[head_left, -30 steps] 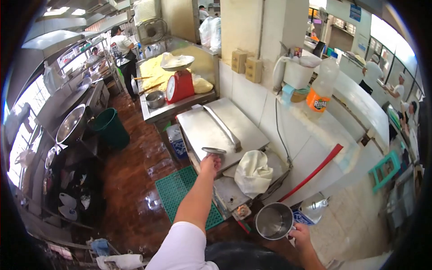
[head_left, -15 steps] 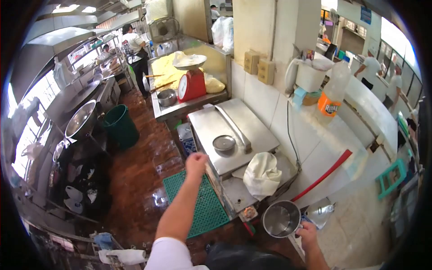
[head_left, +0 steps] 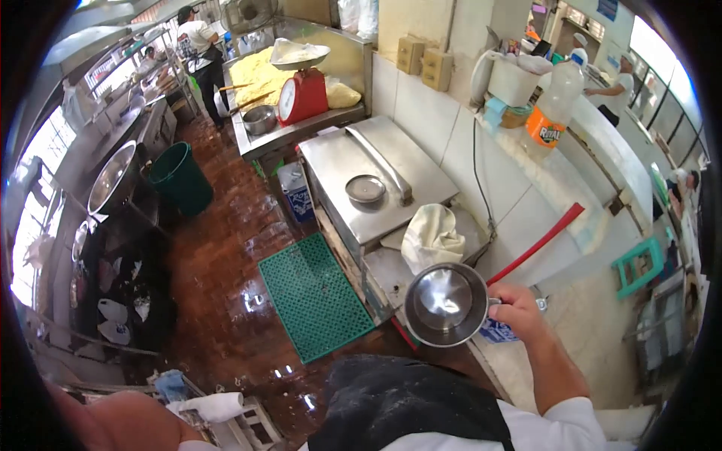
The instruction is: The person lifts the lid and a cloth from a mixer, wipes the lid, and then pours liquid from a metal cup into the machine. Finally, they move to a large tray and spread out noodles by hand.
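My right hand (head_left: 517, 310) is closed around the side handle of a round metal pot (head_left: 445, 304). Light glints off the pot's bare inside. Just behind it, a crumpled cream cloth (head_left: 434, 237) rests on the steel ledge. Beyond the cloth, a steel lid with a long bar handle (head_left: 380, 177) bears a small round metal dish (head_left: 366, 189). Of my left arm, only bare skin shows at the lower left; that hand lies outside the picture.
A green perforated mat (head_left: 316, 297) lies on the wet brown floor. A red scale (head_left: 303, 98) stands beside yellow food on a steel table. Left are a green bin (head_left: 180, 179) and a large steel bowl (head_left: 113, 177). A bottle (head_left: 555, 105) stands on the right ledge. Several people work farther off.
My left hand has gone from beside the steel lid out of view at the lower left. The right hand has lifted the metal pot up and slightly left. The camera view has shifted.
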`<state>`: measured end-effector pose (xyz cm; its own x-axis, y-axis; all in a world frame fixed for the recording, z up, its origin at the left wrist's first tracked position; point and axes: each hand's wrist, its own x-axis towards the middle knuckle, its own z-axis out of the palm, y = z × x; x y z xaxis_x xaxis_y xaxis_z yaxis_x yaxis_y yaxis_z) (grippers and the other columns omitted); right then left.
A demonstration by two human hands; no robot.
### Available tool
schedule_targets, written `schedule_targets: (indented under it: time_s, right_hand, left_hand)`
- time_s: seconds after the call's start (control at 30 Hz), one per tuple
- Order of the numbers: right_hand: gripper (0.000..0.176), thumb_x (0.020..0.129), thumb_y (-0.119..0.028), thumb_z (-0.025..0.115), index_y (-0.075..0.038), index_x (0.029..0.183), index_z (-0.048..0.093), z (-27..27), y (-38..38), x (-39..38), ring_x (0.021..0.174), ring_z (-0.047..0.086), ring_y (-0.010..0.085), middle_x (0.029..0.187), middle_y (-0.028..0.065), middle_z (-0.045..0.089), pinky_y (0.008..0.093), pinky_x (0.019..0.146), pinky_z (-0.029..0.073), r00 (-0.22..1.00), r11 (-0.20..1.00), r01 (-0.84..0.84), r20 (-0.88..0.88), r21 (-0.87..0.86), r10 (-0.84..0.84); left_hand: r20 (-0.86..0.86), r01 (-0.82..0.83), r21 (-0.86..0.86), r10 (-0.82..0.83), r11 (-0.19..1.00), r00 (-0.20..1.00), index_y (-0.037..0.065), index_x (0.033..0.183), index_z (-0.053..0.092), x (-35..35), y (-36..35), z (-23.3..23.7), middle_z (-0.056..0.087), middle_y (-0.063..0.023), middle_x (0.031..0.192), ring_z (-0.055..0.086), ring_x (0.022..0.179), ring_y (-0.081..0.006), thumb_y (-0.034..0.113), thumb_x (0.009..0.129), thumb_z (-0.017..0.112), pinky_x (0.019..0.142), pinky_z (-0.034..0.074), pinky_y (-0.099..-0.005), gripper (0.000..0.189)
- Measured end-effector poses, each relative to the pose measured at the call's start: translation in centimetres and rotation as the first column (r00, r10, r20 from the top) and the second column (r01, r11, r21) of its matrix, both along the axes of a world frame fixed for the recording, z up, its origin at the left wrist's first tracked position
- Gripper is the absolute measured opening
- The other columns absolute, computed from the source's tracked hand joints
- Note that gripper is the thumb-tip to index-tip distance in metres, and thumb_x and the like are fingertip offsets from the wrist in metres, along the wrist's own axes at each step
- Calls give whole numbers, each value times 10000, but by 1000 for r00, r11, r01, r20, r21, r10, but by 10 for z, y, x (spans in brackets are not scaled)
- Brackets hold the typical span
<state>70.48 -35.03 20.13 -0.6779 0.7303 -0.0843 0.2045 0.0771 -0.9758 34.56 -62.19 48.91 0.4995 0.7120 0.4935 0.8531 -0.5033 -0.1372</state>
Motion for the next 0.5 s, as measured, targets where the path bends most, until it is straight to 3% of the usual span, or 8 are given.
schedule_targets:
  time_s: [0.13, 0.27, 0.5]
  right_hand:
    - [149, 791, -116, 655, 4, 749, 576, 20, -1, -26, 688, 479, 100, 731, 17, 521, 279, 615, 386, 994, 991, -103, -35, 89, 106]
    - [149, 786, -112, 654, 10, 751, 576, 32, -5, -41, 689, 484, 108, 732, 27, 526, 284, 615, 389, 992, 990, -128, -5, 50, 129]
    - [164, 779, -118, 665, 2, 730, 564, 45, -9, -51, 689, 487, 111, 721, 28, 515, 285, 617, 390, 983, 975, -177, -12, 131, 181]
  left_hand:
    - [-4, -44, -7, 44, 999, 999, 191, 1257, 509, 1, 0, -4, 423, 45, 969, 485, 772, -74, 472, 893, 648, 570, 430, -163, 481]
    - [4, -65, -8, 65, 998, 998, 190, 1259, 508, -2, -3, -7, 424, 44, 973, 486, 774, -76, 473, 892, 648, 574, 432, -165, 483]
    - [19, -84, 8, 83, 996, 996, 190, 1261, 507, -6, -10, -9, 425, 41, 979, 489, 778, -80, 475, 891, 649, 580, 436, -170, 488]
